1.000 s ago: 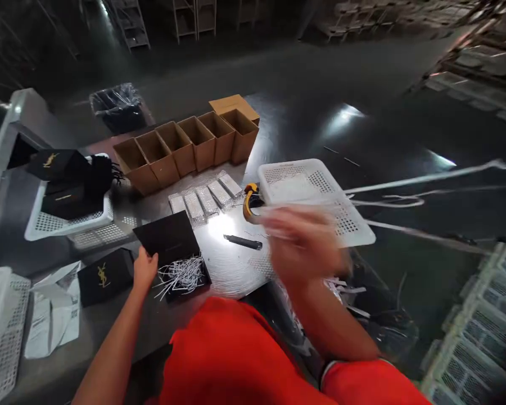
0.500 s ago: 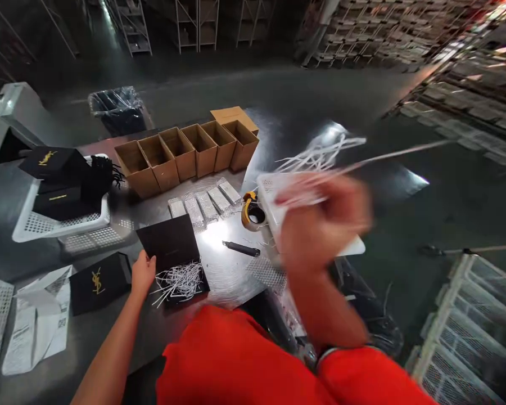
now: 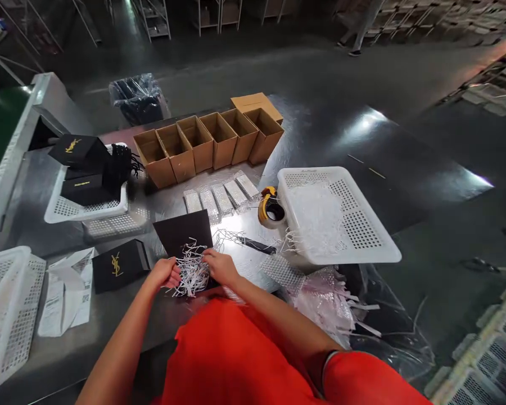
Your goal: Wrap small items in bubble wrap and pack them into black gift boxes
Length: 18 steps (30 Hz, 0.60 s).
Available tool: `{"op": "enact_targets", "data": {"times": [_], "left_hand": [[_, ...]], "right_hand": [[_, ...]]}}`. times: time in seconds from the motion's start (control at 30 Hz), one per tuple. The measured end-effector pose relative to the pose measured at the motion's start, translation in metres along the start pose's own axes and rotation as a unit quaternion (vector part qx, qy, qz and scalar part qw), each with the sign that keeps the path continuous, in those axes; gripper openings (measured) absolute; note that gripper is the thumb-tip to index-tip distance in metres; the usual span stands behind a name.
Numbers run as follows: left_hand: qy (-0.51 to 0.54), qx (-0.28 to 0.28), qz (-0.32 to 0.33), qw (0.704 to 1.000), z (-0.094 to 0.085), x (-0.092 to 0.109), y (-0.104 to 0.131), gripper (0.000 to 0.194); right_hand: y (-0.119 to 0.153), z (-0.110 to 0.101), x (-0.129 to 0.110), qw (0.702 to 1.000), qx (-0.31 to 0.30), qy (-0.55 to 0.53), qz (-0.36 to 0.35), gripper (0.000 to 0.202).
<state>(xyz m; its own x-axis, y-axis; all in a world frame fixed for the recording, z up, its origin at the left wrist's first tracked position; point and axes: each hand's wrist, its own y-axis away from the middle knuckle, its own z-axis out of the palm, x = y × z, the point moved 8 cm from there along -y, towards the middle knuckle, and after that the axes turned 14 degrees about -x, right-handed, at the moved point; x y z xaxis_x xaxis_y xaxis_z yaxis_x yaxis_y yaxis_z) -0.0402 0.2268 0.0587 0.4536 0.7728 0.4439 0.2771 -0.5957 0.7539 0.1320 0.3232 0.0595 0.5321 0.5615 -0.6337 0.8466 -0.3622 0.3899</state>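
An open black box [image 3: 182,229] stands on the metal table with its lid raised, and white shredded paper [image 3: 191,273] fills it and sticks up past its edges. My left hand [image 3: 165,273] is at the box's left side, fingers curled round strands of the paper. At the right side my right hand [image 3: 220,266] pinches strands beside the lid's lower corner. More strands trail over the table to a black cutter knife [image 3: 257,245]. Left of the box lies a closed black box [image 3: 120,266] with a gold logo, next to a white printed paper [image 3: 67,298].
Several brown cartons [image 3: 204,147] stand in a row behind bubble-wrapped packs [image 3: 222,200]. A yellow tape dispenser [image 3: 267,207] sits beside a white basket [image 3: 375,239] at right. Another basket [image 3: 55,212] holds black boxes. Pink bubble wrap [image 3: 326,298] lies near the right edge.
My right hand has come down from above the right basket to the open box. My left hand has moved from the lid's edge to the paper. The view has shifted.
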Motion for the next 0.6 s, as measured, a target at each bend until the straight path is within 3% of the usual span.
{"op": "enact_targets", "data": {"times": [0.1, 0.17, 0.23, 0.33, 0.4, 0.47, 0.53, 0.6], "left_hand": [[-0.045, -0.055, 0.025, 0.997, 0.019, 0.020, -0.002, 0.036], [-0.099, -0.062, 0.038, 0.992, 0.028, 0.033, -0.001, 0.041], [-0.163, -0.065, 0.040, 0.984, 0.038, 0.041, 0.001, 0.053], [-0.249, -0.068, 0.028, 0.966, 0.053, 0.045, 0.004, 0.054], [-0.290, -0.070, 0.021, 0.954, 0.060, 0.043, 0.004, 0.053], [-0.315, -0.087, 0.018, 0.945, 0.068, 0.039, 0.003, 0.054], [-0.323, -0.115, 0.025, 0.939, 0.075, 0.034, 0.000, 0.050], [-0.317, -0.132, 0.034, 0.939, 0.078, 0.032, -0.006, 0.035]], "right_hand": [[-0.006, -0.044, 0.052, 0.989, 0.067, 0.024, 0.133, 0.053], [-0.019, -0.052, 0.075, 0.986, 0.044, 0.041, 0.157, 0.065], [-0.034, -0.047, 0.087, 0.987, -0.004, 0.065, 0.149, 0.070], [-0.048, -0.042, 0.098, 0.987, -0.036, 0.060, 0.142, 0.048], [-0.046, -0.046, 0.104, 0.989, -0.032, 0.028, 0.144, 0.025], [-0.036, -0.051, 0.106, 0.990, -0.034, 0.002, 0.136, 0.015], [-0.021, -0.053, 0.098, 0.992, -0.032, -0.018, 0.118, 0.016], [-0.009, -0.042, 0.075, 0.994, -0.048, -0.064, 0.075, 0.014]]}}
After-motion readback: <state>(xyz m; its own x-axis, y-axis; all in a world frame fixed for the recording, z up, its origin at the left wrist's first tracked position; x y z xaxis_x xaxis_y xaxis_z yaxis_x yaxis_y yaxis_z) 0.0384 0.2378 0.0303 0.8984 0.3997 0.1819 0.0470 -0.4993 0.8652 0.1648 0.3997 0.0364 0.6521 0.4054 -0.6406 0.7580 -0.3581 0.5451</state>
